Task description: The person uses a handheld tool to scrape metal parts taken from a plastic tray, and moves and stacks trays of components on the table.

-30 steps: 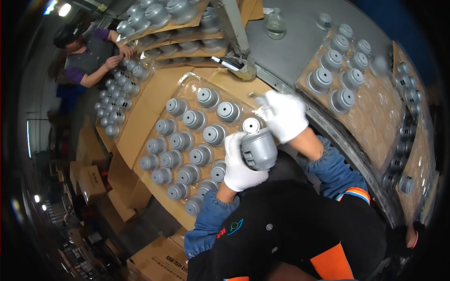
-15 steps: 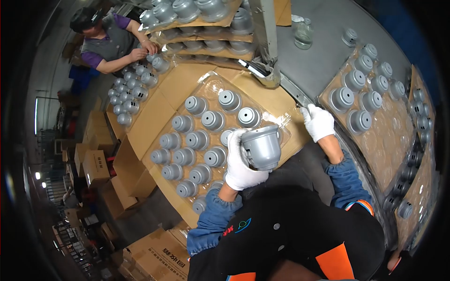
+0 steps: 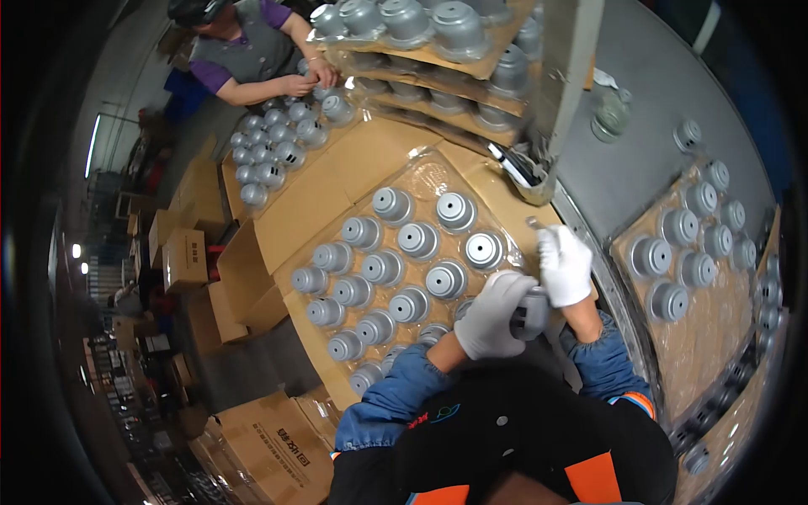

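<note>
My left hand (image 3: pixel 495 318), in a white glove, is closed around a grey cup-shaped housing (image 3: pixel 530 313), now turned so that its side faces my right hand. Much of that housing is hidden by the glove. Close beside it is my right hand (image 3: pixel 565 265), also gloved and closed; a small metallic tip of a thin tool (image 3: pixel 533 222) sticks out above its fingers. Whether the tool touches the housing I cannot tell. To the left lies a clear plastic tray (image 3: pixel 429 175) with rows of similar grey housings (image 3: pixel 418 241), their flat ends with a central hole facing up.
Cardboard layers (image 3: pixel 396 103) stacked with housings stand behind, beside a metal post (image 3: pixel 572 84). At the right, another tray (image 3: pixel 673 337) holds several housings, near a glass jar (image 3: pixel 611 114). A co-worker (image 3: pixel 252 50) handles parts at far left. Cardboard boxes (image 3: pixel 273 446) stand lower left.
My left hand has turned the housing and brought it right, towards my body. My right hand has come from the table edge to beside it. The view has shifted.
</note>
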Available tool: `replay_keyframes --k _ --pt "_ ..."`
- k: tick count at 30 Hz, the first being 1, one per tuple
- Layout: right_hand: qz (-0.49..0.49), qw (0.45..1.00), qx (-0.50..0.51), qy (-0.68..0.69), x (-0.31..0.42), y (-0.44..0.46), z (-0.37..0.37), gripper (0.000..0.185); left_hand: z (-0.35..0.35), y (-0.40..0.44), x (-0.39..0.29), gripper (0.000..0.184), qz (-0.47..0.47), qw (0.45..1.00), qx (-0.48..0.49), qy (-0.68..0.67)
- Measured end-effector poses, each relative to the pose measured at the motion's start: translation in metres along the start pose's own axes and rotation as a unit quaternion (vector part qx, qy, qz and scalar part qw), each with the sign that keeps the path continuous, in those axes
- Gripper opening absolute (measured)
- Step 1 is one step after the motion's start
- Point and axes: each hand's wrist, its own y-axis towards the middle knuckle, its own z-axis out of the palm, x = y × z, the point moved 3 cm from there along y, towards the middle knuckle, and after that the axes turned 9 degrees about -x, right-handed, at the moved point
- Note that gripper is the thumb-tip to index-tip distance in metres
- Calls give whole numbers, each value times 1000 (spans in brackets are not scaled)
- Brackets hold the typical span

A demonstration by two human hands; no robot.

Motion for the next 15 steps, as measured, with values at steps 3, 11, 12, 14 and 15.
replay_keyframes --k 3,11,12,14,15 --pt "74 993 38 -84 -78 -20 28 18 -30 4 16 73 -60 993 -98 -8" --pt "65 976 155 -141 -117 -46 71 29 -104 66 199 76 -418 760 -324 -377" --pt "76 977 150 -132 -122 -49 77 29 -106 75 211 73 -478 729 -308 -381" --pt "86 967 173 -167 -127 -52 85 29 -108 86 243 40 -537 721 -298 -321" --pt "89 968 173 -161 -129 -53 89 29 -109 91 248 33 -562 719 -284 -294"
